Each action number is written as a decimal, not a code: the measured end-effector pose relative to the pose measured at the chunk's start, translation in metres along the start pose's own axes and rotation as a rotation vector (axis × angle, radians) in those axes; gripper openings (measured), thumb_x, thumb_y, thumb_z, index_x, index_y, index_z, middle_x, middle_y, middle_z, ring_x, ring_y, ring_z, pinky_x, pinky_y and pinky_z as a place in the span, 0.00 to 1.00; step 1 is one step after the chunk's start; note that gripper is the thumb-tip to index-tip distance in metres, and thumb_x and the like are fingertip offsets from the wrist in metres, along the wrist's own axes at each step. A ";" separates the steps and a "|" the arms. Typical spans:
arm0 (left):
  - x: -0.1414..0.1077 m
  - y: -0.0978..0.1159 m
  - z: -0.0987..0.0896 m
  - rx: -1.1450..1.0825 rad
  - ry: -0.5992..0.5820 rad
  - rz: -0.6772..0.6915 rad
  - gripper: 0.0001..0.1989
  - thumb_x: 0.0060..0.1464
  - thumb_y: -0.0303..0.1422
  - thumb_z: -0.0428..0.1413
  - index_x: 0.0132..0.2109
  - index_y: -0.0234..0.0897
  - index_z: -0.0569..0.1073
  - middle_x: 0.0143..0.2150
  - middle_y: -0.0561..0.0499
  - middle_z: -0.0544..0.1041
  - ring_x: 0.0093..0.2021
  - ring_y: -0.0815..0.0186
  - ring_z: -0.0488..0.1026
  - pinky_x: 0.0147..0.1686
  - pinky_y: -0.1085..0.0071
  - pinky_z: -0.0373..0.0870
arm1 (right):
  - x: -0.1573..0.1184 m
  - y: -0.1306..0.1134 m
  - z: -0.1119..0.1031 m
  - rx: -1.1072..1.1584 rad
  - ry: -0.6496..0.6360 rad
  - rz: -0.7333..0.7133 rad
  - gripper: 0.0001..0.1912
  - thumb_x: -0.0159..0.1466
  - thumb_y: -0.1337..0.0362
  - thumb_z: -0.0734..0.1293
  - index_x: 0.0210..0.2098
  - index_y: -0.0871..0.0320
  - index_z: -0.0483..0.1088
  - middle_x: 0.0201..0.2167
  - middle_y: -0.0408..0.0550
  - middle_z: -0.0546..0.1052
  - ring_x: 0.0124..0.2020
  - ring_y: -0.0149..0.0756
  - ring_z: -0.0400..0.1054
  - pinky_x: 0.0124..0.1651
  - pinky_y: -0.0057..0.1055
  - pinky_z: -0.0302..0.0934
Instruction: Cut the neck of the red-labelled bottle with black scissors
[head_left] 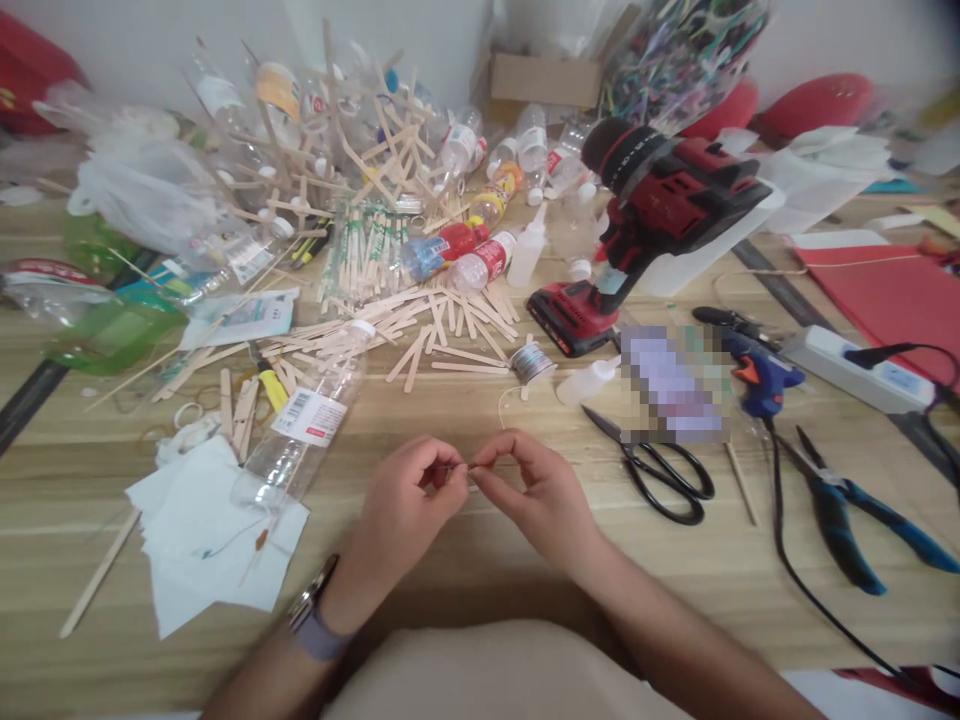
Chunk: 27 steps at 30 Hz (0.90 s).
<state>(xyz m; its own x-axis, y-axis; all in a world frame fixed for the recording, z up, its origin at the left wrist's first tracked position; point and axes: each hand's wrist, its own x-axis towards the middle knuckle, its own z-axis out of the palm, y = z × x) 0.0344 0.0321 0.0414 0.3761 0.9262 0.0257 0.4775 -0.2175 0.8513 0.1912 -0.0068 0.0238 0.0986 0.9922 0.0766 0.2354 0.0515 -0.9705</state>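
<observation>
My left hand (420, 500) and my right hand (532, 490) meet at the fingertips over the wooden table, near its front edge. Both are closed in a pinch around something small and thin that I cannot make out. Behind my right hand stands a spool of thread (531, 362), its pale strand curving down toward that hand. To the left of my hands a clear plastic bottle (311, 425) lies on its side, partly over white paper sheets (187, 560). Black-handled scissors (660, 470) rest to the right.
A red cordless drill (637, 220) stands upright behind the scissors. Farther right are a blue glue gun (765, 385), pliers (847, 510) and a power strip (862, 370). Loose craft sticks (450, 325) and several bottles crowd the back. A small white bottle (585, 382) lies near the spool.
</observation>
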 end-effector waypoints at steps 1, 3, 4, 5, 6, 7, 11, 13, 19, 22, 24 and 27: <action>0.000 0.000 0.000 -0.012 -0.003 -0.005 0.06 0.51 0.28 0.52 0.28 0.38 0.70 0.24 0.56 0.70 0.25 0.71 0.65 0.26 0.75 0.61 | 0.001 0.001 0.000 0.044 -0.009 0.044 0.02 0.58 0.66 0.69 0.31 0.55 0.71 0.28 0.42 0.75 0.33 0.34 0.70 0.37 0.30 0.62; 0.000 0.000 -0.001 -0.031 -0.007 -0.014 0.06 0.52 0.28 0.52 0.28 0.38 0.70 0.24 0.56 0.70 0.25 0.71 0.65 0.26 0.75 0.61 | 0.002 0.001 0.000 0.143 -0.035 0.113 0.04 0.58 0.64 0.69 0.32 0.55 0.70 0.28 0.42 0.75 0.32 0.33 0.69 0.36 0.30 0.62; 0.000 0.001 -0.001 -0.037 -0.008 -0.018 0.06 0.52 0.28 0.52 0.28 0.38 0.69 0.24 0.56 0.70 0.25 0.71 0.65 0.26 0.75 0.61 | 0.003 0.001 0.000 0.188 -0.045 0.135 0.05 0.57 0.63 0.70 0.31 0.55 0.69 0.28 0.42 0.74 0.31 0.33 0.69 0.35 0.29 0.62; 0.000 0.001 -0.001 -0.041 -0.006 -0.023 0.06 0.52 0.28 0.52 0.28 0.38 0.69 0.24 0.56 0.70 0.25 0.71 0.65 0.26 0.75 0.61 | 0.004 0.001 0.000 0.224 -0.051 0.149 0.05 0.57 0.62 0.70 0.31 0.55 0.69 0.28 0.42 0.73 0.30 0.32 0.68 0.34 0.29 0.62; 0.000 0.001 -0.001 -0.042 -0.003 -0.027 0.06 0.52 0.28 0.52 0.27 0.38 0.69 0.24 0.56 0.70 0.25 0.71 0.65 0.26 0.75 0.61 | 0.004 0.000 0.000 0.248 -0.052 0.155 0.06 0.57 0.62 0.70 0.31 0.55 0.69 0.27 0.41 0.73 0.30 0.32 0.67 0.34 0.29 0.62; 0.000 0.001 -0.001 -0.042 0.002 -0.029 0.06 0.52 0.28 0.52 0.28 0.38 0.69 0.24 0.56 0.71 0.25 0.71 0.65 0.26 0.75 0.61 | 0.005 0.000 0.000 0.260 -0.049 0.156 0.06 0.57 0.62 0.70 0.31 0.55 0.69 0.27 0.41 0.72 0.29 0.31 0.67 0.34 0.29 0.62; 0.000 -0.001 0.000 -0.023 0.036 -0.018 0.06 0.52 0.28 0.52 0.28 0.38 0.69 0.25 0.56 0.71 0.26 0.70 0.66 0.27 0.75 0.62 | 0.005 -0.002 0.000 0.270 -0.048 0.152 0.07 0.57 0.62 0.71 0.31 0.55 0.68 0.27 0.41 0.72 0.29 0.32 0.66 0.34 0.29 0.62; 0.000 -0.001 0.001 -0.011 0.038 -0.008 0.06 0.53 0.28 0.52 0.28 0.38 0.69 0.26 0.55 0.72 0.26 0.70 0.66 0.27 0.75 0.62 | 0.005 -0.003 -0.001 0.295 -0.062 0.173 0.08 0.57 0.61 0.71 0.31 0.55 0.68 0.27 0.42 0.73 0.29 0.31 0.67 0.34 0.29 0.63; -0.002 -0.001 0.001 -0.002 0.021 0.022 0.07 0.55 0.27 0.52 0.29 0.38 0.69 0.26 0.56 0.73 0.26 0.71 0.66 0.27 0.75 0.62 | 0.005 -0.005 -0.001 0.414 -0.100 0.275 0.10 0.59 0.58 0.72 0.34 0.56 0.70 0.25 0.41 0.73 0.28 0.30 0.68 0.33 0.28 0.64; -0.002 -0.001 0.001 -0.012 0.010 0.041 0.07 0.56 0.26 0.52 0.30 0.38 0.69 0.26 0.56 0.73 0.26 0.71 0.66 0.27 0.75 0.61 | 0.005 -0.003 -0.001 0.429 -0.106 0.279 0.11 0.59 0.57 0.72 0.36 0.57 0.71 0.25 0.41 0.74 0.28 0.30 0.69 0.33 0.28 0.64; -0.003 -0.002 0.001 -0.014 0.004 0.053 0.07 0.57 0.27 0.51 0.31 0.38 0.70 0.27 0.56 0.73 0.26 0.71 0.66 0.27 0.75 0.62 | 0.005 -0.002 -0.001 0.407 -0.110 0.281 0.11 0.59 0.57 0.71 0.37 0.57 0.72 0.25 0.41 0.75 0.27 0.31 0.69 0.32 0.28 0.64; -0.003 -0.002 0.002 -0.009 0.004 0.051 0.07 0.58 0.29 0.51 0.32 0.38 0.70 0.28 0.55 0.74 0.26 0.71 0.66 0.27 0.75 0.62 | 0.004 0.000 -0.001 0.331 -0.122 0.276 0.09 0.58 0.58 0.71 0.35 0.57 0.73 0.26 0.43 0.76 0.28 0.31 0.69 0.32 0.29 0.64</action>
<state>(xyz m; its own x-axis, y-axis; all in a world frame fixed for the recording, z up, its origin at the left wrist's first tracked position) 0.0338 0.0292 0.0383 0.3968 0.9151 0.0717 0.4501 -0.2620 0.8537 0.1926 -0.0027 0.0244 -0.0048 0.9791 -0.2036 -0.1081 -0.2029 -0.9732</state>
